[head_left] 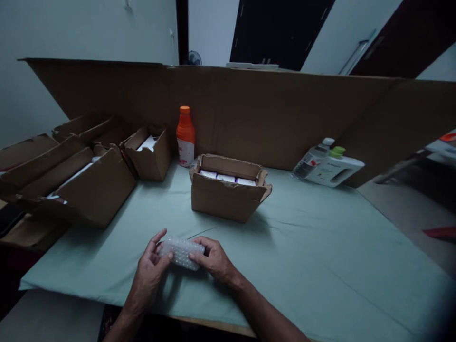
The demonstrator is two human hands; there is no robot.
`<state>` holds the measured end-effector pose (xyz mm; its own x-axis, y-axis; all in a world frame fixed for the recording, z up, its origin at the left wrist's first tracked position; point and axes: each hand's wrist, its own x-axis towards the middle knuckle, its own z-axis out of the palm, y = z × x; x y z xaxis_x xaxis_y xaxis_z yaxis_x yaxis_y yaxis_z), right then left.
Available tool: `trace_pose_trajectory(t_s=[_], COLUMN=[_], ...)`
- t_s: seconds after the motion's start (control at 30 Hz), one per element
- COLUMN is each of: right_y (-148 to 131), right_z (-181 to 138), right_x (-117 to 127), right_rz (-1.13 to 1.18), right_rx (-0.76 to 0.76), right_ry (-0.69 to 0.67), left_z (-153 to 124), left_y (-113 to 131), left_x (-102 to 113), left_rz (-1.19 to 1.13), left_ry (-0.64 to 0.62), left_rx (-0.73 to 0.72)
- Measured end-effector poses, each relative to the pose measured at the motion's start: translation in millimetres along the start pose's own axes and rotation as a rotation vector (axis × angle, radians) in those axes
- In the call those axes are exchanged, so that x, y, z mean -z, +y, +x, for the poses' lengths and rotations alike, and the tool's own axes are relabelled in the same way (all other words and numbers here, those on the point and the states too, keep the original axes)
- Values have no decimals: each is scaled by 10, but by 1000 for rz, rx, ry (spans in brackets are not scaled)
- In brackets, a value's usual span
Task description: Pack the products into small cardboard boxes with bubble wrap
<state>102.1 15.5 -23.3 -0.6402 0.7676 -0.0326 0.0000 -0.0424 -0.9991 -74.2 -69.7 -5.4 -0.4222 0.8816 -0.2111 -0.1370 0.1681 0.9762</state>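
Observation:
A small packet wrapped in clear bubble wrap (181, 251) rests low over the pale green table cloth (320, 256) near the front edge. My left hand (151, 268) grips its left end, thumb and fingers curled round it. My right hand (212, 257) holds the right end, fingers closed on the wrap. Straight behind the hands stands an open cardboard box (228, 197) with white and purple packs (226, 177) lined up inside.
Several open cardboard boxes (89, 185) crowd the left side, one smaller box (149, 154) behind. An orange bottle (185, 137) stands against the tall cardboard wall (270, 114). A white jug with a green cap (335, 167) and a clear bottle (313, 160) lie at the back right.

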Motion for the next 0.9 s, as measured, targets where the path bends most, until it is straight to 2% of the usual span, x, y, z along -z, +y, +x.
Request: trace_pose_trajectory(t_s=[0.1,0.27,0.4,0.53,0.63,0.77,0.83,0.9], right_y=[-38,-119,-188,-231,-236,-250,-297,-384], right_z=[7,-1,-51,-112,-137,-146,-166,-217], right_x=[118,319,372,373,389,421,427,423], right_rz=[28,54,64,22,-22,-69,-79,-68], right_rx=[18,58,125,169,189,213,238,272], right_ry=[156,429,559,602,610,609,602,541], left_z=[142,429,664,978,1169,1199,1138,1055], left_y=[136,607,916,1040,1071,1088,1074,1042], left_x=[-55,-254,-570,-884,-989,-943,-874,-791], left_rz=[-8,19,256,645,843,872,879,862], left_ry=[42,92,71,-21,-23,19,-31,-98], left_rx=[-100,-405,-677,-953,-1006,-1024,-1036,-1037])
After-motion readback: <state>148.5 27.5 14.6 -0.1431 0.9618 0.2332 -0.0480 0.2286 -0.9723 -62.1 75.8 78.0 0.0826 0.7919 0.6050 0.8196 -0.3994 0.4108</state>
